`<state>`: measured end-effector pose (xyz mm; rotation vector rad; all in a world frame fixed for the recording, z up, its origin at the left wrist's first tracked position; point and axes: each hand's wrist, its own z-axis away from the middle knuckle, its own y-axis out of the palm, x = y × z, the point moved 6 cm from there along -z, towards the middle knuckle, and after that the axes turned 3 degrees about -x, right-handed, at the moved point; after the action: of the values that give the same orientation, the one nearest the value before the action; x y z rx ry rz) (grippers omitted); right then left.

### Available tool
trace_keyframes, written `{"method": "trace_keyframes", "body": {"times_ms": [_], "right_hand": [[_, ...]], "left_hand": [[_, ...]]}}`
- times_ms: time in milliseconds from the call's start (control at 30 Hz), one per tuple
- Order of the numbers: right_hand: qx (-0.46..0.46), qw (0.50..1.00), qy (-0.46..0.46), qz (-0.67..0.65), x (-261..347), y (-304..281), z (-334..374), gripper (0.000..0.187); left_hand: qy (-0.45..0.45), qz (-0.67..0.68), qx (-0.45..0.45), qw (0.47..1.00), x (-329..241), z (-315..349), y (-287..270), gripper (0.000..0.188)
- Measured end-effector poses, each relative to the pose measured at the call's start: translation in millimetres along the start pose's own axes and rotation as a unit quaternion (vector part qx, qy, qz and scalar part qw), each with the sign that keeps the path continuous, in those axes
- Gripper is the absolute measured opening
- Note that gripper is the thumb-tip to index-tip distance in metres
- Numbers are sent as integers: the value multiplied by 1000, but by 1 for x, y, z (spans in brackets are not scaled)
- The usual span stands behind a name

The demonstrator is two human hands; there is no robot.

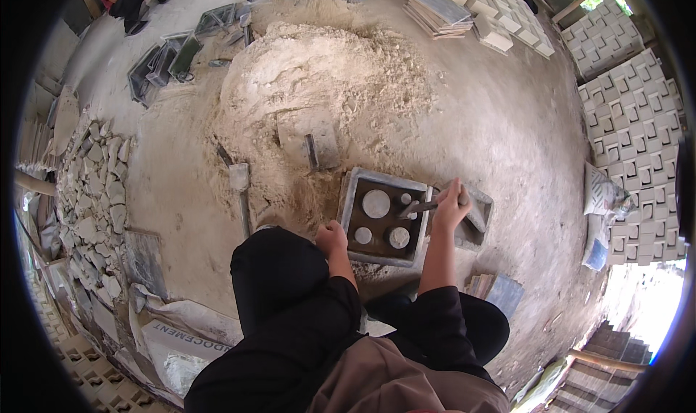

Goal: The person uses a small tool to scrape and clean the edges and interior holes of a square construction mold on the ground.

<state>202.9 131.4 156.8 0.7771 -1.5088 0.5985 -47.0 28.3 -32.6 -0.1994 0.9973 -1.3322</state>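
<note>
In front of me on the floor lies a square grey mould frame [352,195], with brownish material inside. Several round pale discs of different sizes, including a large one [376,203], stand out from that material. My right hand [451,209] is closed round the handle of a narrow hand tool [422,207], whose far end reaches over the mould near the small discs. The tool's exact kind is not clear. My left hand [332,238] is curled into a fist beside the mould's left side; what it grips, if anything, is hidden.
Beyond the mould spreads a heap of sandy powder [319,72], with a flat float-like plate [308,141] on it. A hammer-like tool [240,185] lies left, another metal frame [482,217] right. Patterned blocks [631,138] are stacked far right; broken pieces [94,195] lie left. Another person [130,0] is at upper left.
</note>
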Motion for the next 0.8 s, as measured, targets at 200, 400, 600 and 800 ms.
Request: {"method": "trace_keyframes", "body": {"times_ms": [200, 400, 600, 800], "right_hand": [[-36, 996, -69, 30, -26, -20, -2, 37], [-92, 993, -48, -61, -5, -24, -2, 37], [-63, 994, -6, -85, -23, -28, -10, 36], [-168, 980, -39, -100, -22, -49, 6, 34]], "left_hand": [[15, -16, -7, 1000, -4, 12, 6, 34], [-10, -27, -7, 1000, 1, 4, -1, 35], [2, -28, -12, 1000, 0, 5, 4, 35], [-5, -40, -12, 999, -1, 8, 8, 37]]}}
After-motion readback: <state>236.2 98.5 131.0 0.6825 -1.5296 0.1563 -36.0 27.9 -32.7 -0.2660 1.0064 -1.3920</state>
